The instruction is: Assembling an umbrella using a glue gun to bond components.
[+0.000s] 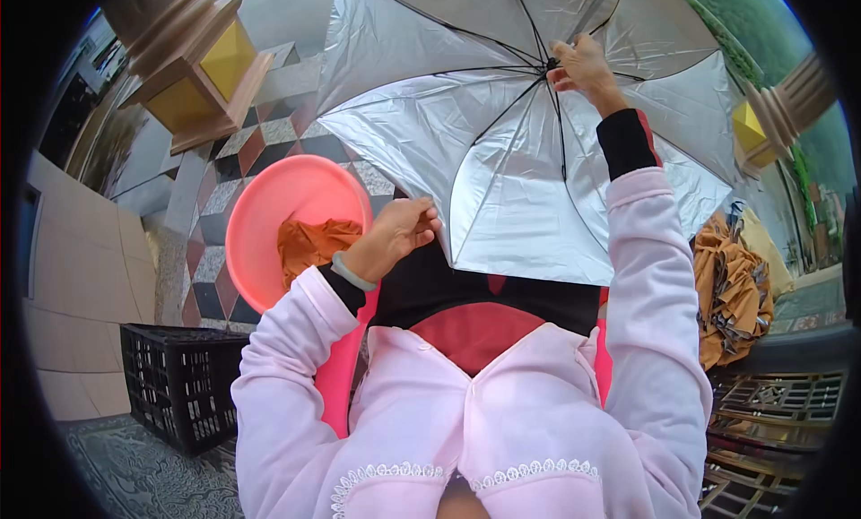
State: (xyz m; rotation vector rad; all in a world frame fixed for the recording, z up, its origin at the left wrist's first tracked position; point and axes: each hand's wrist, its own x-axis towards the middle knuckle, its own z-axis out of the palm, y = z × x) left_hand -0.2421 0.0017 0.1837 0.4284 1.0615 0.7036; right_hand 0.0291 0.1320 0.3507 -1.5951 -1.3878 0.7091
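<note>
At upper centre, a black-ribbed, silver-fabric umbrella (529, 196) is spread open; its dark hub (550, 65) is met by the nearer right hand (587, 67), fingers curled, grip unclear; its near-left edge (430, 185) by the left hand (399, 232), fingers bent, pinch unclear.

Soft daylight glints on the umbrella (525, 205); edges bend.

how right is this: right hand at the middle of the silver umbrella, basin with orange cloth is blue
The colour is wrong: the head view shows a pink basin, not blue. The orange cloth is in it, and the right hand is at the middle of the silver umbrella.
</note>
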